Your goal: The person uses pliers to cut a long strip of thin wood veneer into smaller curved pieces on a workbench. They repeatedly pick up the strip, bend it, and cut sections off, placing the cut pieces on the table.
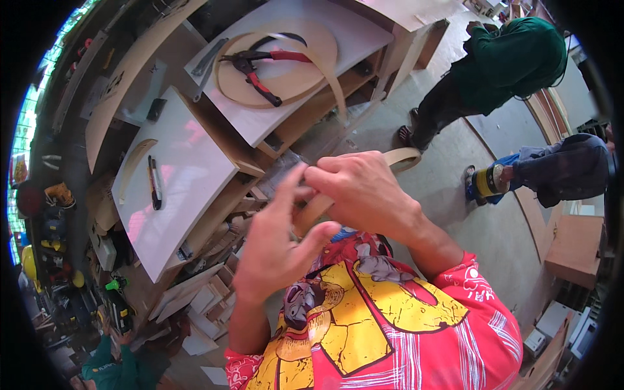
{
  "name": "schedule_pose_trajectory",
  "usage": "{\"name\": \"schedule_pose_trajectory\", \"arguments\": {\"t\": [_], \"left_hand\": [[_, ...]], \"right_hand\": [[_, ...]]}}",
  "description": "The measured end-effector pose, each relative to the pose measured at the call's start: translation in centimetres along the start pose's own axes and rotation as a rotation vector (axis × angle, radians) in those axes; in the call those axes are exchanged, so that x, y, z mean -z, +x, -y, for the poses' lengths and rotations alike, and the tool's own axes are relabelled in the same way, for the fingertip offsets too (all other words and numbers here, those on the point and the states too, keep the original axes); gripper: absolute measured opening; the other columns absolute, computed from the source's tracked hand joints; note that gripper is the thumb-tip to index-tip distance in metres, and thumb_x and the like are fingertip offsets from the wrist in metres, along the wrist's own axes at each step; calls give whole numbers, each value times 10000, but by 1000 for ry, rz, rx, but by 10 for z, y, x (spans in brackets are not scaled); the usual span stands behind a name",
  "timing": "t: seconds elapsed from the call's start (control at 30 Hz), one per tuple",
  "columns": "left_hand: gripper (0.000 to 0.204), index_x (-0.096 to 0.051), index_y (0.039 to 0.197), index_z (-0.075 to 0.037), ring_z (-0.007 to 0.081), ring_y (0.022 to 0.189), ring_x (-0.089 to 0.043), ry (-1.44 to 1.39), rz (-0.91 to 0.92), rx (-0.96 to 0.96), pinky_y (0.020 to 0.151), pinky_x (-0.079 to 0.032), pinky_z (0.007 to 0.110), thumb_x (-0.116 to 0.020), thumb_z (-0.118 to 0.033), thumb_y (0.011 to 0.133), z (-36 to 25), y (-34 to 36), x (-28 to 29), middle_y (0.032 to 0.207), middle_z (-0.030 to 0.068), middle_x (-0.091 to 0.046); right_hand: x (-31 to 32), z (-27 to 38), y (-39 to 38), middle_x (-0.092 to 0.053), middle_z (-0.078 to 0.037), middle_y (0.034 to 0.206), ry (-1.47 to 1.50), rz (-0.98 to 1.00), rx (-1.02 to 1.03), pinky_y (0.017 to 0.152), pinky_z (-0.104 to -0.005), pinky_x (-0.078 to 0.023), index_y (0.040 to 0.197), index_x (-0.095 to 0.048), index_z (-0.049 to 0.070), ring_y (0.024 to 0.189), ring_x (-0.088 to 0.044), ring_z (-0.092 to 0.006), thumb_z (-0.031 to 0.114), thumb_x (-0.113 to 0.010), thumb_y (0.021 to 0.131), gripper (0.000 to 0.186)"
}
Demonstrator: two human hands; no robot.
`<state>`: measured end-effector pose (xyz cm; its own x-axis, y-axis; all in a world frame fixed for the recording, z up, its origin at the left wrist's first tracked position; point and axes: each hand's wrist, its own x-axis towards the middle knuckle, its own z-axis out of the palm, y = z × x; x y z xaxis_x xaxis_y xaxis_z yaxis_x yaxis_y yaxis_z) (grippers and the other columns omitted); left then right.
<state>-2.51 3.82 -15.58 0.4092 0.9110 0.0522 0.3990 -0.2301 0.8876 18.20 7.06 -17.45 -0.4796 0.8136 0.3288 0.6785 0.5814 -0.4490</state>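
My right hand is closed round a narrow beige strip, like edge banding. One end of the strip curls into a loop beyond the knuckles, and the other passes toward my left palm. My left hand is beside it with thumb and fingers apart. Its fingertips come close to the right fingers, and whether they touch the strip is hidden. Ahead, a wide coil of the same beige strip lies on a white panel, with red-handled pliers across it.
The white-topped cabinet at left carries a marker and a curved strip piece. A person in green stands at far right, another in dark clothes nearer. Wood offcuts are stacked at lower left.
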Motion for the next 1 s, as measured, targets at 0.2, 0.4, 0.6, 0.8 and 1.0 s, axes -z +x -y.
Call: {"name": "schedule_pose_trajectory", "arguments": {"t": [0.2, 0.4, 0.6, 0.8, 1.0], "left_hand": [[334, -659, 1206, 15, 113, 636, -622, 73, -20, 136, 586, -487, 326, -803, -202, 996, 12, -23, 34, 722, 83, -699], [457, -372, 757, -162, 106, 702, -317, -721, -691, -9, 699, -272, 319, -502, -415, 1114, 92, -79, 111, 735, -21, -318], [359, -374, 711, -187, 113, 658, -332, -869, -1246, 98, 661, -316, 324, -566, -239, 1009, 170, -105, 112, 697, -34, -336], [162, -717, 1078, 18, 270, 1079, -684, 353, -754, 459, 966, -521, 406, -653, -67, 956, 105, -75, 61, 1093, 138, -720], [368, -721, 1275, -27, 379, 1299, -653, 452, -542, 74, 1169, -465, 473, -771, -170, 939, 3, -13, 29, 1374, 191, -700]], "right_hand": [[21, -71, -25, -665, -144, 741, -4, -180, -123, 612, -476, -526, 814, -621, 60, 708, -704, -369, 119, -811, 818, 200], [36, -177, -109, -585, -132, 691, 56, -500, -557, 599, -360, -422, 807, -577, -15, 644, -501, -144, 163, -793, 981, 330], [16, -272, -186, -524, -8, 755, 263, -631, -900, 683, -365, -424, 878, -620, 8, 748, -472, -125, 371, -604, 1146, 451], [-14, -243, -175, -633, -91, 758, 380, -378, -716, 674, -367, -457, 894, -650, -16, 745, -598, -134, 190, -712, 1004, 242], [2, -183, -132, -626, -75, 755, 76, -141, -174, 725, -411, -443, 843, -673, 82, 747, -643, -298, 173, -807, 914, 176]]}}
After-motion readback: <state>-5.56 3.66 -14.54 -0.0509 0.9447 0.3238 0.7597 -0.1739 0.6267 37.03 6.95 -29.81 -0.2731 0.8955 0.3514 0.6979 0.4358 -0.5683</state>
